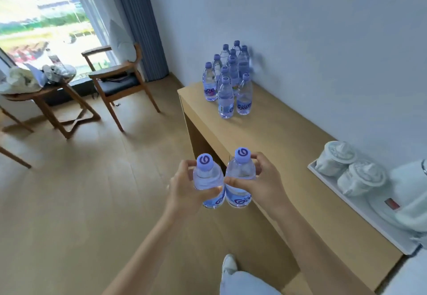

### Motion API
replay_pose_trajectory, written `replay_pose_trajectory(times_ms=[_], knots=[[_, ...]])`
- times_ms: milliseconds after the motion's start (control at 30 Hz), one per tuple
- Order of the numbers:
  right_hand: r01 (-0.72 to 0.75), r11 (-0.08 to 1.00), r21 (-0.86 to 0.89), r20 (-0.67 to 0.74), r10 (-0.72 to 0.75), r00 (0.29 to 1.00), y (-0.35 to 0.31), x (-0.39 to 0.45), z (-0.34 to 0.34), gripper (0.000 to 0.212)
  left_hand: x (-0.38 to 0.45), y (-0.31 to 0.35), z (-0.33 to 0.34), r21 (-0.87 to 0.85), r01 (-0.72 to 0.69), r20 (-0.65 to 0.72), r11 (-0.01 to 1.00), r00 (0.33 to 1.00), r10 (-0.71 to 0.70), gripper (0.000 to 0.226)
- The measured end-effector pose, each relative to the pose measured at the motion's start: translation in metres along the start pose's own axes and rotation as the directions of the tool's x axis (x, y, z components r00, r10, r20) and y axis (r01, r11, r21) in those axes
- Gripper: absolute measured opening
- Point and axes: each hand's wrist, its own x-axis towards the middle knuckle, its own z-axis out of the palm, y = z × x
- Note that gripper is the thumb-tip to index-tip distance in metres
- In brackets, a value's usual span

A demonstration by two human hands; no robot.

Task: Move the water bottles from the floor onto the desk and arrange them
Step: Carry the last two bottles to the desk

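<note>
Nearest to us, our two forearms reach forward, each hand carrying a water bottle upright above the floor, just off the near front edge of the counter (272, 147). Our left hand (184, 190) is wrapped around the left bottle (208, 179), fingers curled over its shoulder and thumb across its body. Our right hand (261, 184) is clamped on the right bottle (240, 177) in the same way, thumb across the front. The two bottles touch side by side, their pale purple caps facing up toward us.

Farther along the counter, at its far end against the wall, we see a cluster of standing bottles (228, 80), packed close together with caps up, the front two nearest us.

On the near right part of the counter sits a white tray (360, 216) holding two lidded cups (346, 167), with a white kettle-like object partly cut off at the frame's edge.

Below our arms, a knee in light trousers and a white shoe (228, 264) rest on the wooden floor (92, 202).

To the left stand a wooden chair (117, 80) with a dark seat and a round table (46, 94) carrying crumpled bags, in front of a bright window (41, 17) with blue curtains.
</note>
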Motion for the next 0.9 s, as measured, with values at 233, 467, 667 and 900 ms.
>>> replay_pose_trajectory(times_ms=[233,467,667,900], knots=[[-0.090,0.996,-0.013,-0.111,0.088,0.990,0.004,0.126,-0.021,0.061,0.151,0.004,0.051,-0.002,0.013,0.135,1.000,0.991,-0.012,0.061],[-0.154,0.988,-0.002,-0.267,0.148,0.952,0.017,0.228,-0.030,0.068,0.267,0.007,0.096,-0.073,0.025,0.237,0.997,0.971,-0.007,0.057],[-0.238,0.971,0.024,-0.417,0.226,0.880,0.032,0.301,-0.024,0.060,0.346,0.002,0.123,-0.089,0.080,0.340,0.993,0.939,-0.045,0.057],[-0.337,0.942,0.008,-0.521,0.291,0.802,0.049,0.350,-0.020,0.054,0.390,-0.006,0.147,0.011,0.093,0.418,0.996,0.904,-0.089,0.054]])
